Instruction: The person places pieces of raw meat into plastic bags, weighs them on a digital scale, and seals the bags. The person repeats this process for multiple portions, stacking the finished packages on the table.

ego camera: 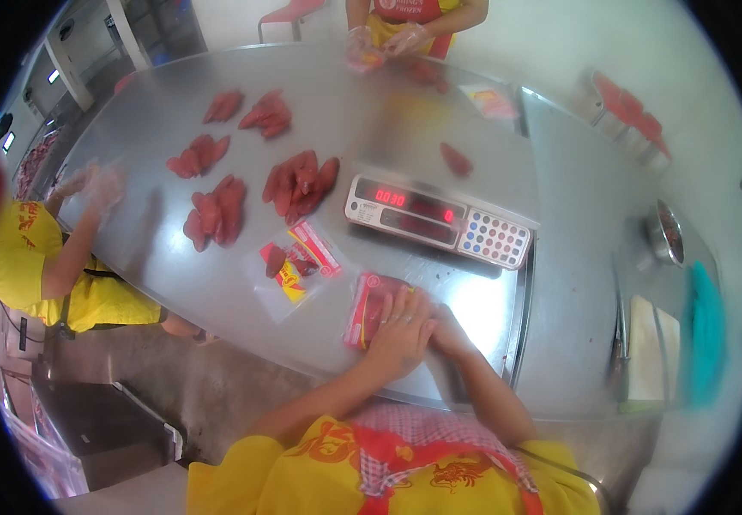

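A clear plastic pack with a red and yellow printed label [359, 312] lies on the steel table, filled with red meat pieces that look like sausages. My left hand [403, 325] rests flat across its top, fingers slightly apart, with a ring on one. Close against it, my right hand [447, 329] is at the pack's right side, its fingertips hidden behind the left hand. To the left lies a flat plastic bag [290, 267] with two small red pieces on its printed front. A digital scale [403, 225] with lit red figures stands just beyond the pack.
Several piles of red pieces, such as one pile [300, 183] and another [216, 212], lie leftward; one piece [456, 159] is behind the scale. Co-workers' gloved hands [102, 187] [406, 40] are left and opposite. At right are a metal bowl [667, 233], knife [620, 322] and cutting board [644, 354].
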### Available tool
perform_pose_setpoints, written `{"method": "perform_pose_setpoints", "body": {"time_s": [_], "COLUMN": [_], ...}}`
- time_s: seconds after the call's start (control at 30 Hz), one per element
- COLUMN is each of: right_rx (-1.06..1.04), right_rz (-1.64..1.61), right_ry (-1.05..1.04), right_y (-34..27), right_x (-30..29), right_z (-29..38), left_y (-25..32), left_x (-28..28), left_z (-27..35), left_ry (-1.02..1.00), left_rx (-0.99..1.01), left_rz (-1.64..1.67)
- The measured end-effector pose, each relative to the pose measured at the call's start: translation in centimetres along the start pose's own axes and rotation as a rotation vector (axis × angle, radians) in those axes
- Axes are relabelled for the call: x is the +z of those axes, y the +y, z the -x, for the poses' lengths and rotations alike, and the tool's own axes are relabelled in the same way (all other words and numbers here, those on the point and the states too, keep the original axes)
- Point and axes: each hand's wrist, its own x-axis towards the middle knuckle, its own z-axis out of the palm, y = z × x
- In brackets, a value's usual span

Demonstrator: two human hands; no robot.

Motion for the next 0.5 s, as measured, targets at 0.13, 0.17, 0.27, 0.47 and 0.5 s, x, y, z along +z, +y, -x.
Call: {"method": "perform_pose_setpoints", "body": {"time_s": [0.13,0.17,0.27,0.47,0.5], "right_rx": [-0.244,-0.249,0.095,-0.555,-0.736], "right_rz": [0.423,0.610,0.813,0.835,0.988], "right_ry": [-0.046,-0.127,-0.603,0.394,0.508], "right_y": [-0.9,-1.8,-7.6,-16.8,-16.5], "right_x": [-0.5,-0.9,-5.8,-9.5,-9.0], "right_z": [-1.1,-1.5,-2.5,-12.9,-14.1], "left_y": [-0.2,-0.1,0.2,0.2,0.1], "left_x": [-0.5,-0.8,-1.9,-3.6,-3.7], "left_z": [-0.4,-0.5,-1.1,-1.8,-1.7], "left_ry": [-0.077,-0.096,-0.165,-0.189,-0.193], "left_rx": [-0.068,-0.077,-0.097,-0.254,-0.261], "left_rz": [0.088,0.106,0.135,0.007,-0.121]}}
